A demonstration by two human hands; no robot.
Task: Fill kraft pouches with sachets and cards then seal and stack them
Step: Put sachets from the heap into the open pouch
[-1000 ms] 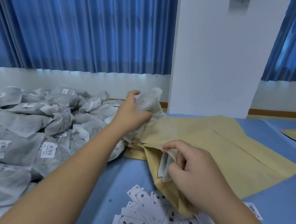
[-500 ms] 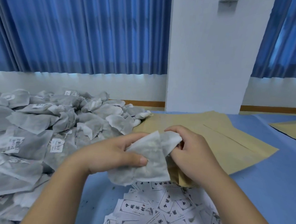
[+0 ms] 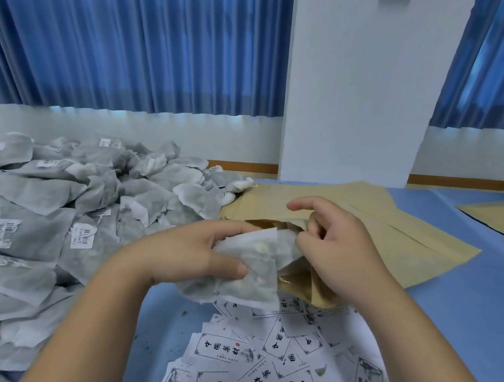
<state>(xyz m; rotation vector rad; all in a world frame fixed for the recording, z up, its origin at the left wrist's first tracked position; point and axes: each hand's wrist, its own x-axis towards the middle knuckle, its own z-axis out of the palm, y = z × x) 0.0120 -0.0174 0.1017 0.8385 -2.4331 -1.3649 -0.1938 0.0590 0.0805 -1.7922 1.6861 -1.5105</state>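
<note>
My left hand (image 3: 192,252) grips a grey-white sachet (image 3: 249,269) at the centre of the table, thumb on top. The sachet's right end lies at the open mouth of a kraft pouch (image 3: 301,284). My right hand (image 3: 338,248) pinches the pouch's upper lip beside the sachet, its index finger stretched out to the left. Under and behind this pouch lies a stack of flat kraft pouches (image 3: 389,227). Printed white cards (image 3: 265,358) are scattered on the blue table in front of my hands.
A big heap of grey sachets (image 3: 68,210) with barcode labels fills the left of the blue table (image 3: 458,304). More kraft pouches (image 3: 494,215) lie at the far right. A white pillar (image 3: 361,88) and blue curtains stand behind the table.
My left hand carried a sachet from the heap down to the pouch in front of me. My right hand shifted its hold at the pouch mouth, and the sachet's end now reaches it.
</note>
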